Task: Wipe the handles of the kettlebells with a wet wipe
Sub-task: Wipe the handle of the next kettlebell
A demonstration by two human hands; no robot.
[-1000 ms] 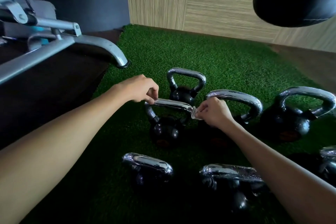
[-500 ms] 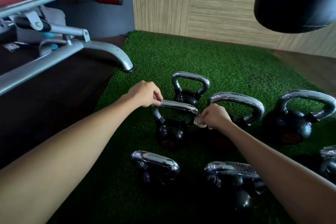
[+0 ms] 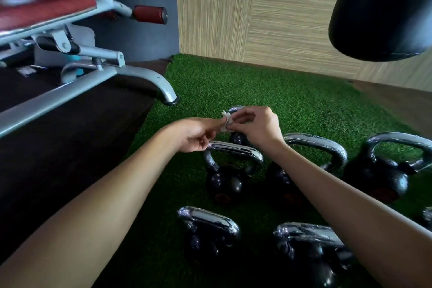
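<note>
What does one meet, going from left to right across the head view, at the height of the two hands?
Left hand → wet wipe → right hand → kettlebell handle by the right wrist → kettlebell handle near the right edge.

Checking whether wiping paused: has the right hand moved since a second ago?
Yes. The right hand has lifted off the kettlebell handle, up and away, now pinching the wipe.

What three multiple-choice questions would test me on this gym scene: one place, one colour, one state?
1. Where is the wet wipe? A in a bin; B pinched between left hand and right hand; C in a pocket.
2. The turf is: A blue; B green; C grey.
3. The kettlebells stand: A upright; B tipped over; C stacked.
Answers: B, both hands pinch it above the kettlebells; B, its blades show green; A, their handles arch on top.
</note>
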